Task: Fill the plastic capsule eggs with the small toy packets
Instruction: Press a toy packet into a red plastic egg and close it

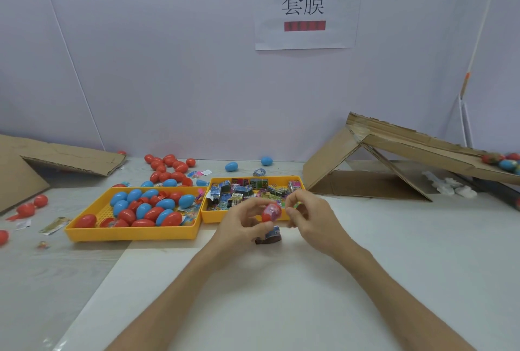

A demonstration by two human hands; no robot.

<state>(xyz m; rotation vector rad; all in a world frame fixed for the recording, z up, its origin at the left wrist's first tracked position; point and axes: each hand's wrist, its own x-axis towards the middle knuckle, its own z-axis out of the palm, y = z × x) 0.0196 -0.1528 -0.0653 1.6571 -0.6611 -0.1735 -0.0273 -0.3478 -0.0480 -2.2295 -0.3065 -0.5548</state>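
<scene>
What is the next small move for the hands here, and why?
Probably the right hand should bring its packet to the red egg and press it in: the left hand holds the egg close beside it. I cannot tell if the egg is open.

Worn at head height, facing forward and down over the table (422, 252). Close above the left hand (239, 228) and right hand (312, 218), wide-angled.

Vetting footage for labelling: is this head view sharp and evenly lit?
Head view: soft even light, faint shadows; edges bend from the wide lens; red plastic capsule egg in the left hand and small colourful packet pinched by the right hand look blurred.
</scene>
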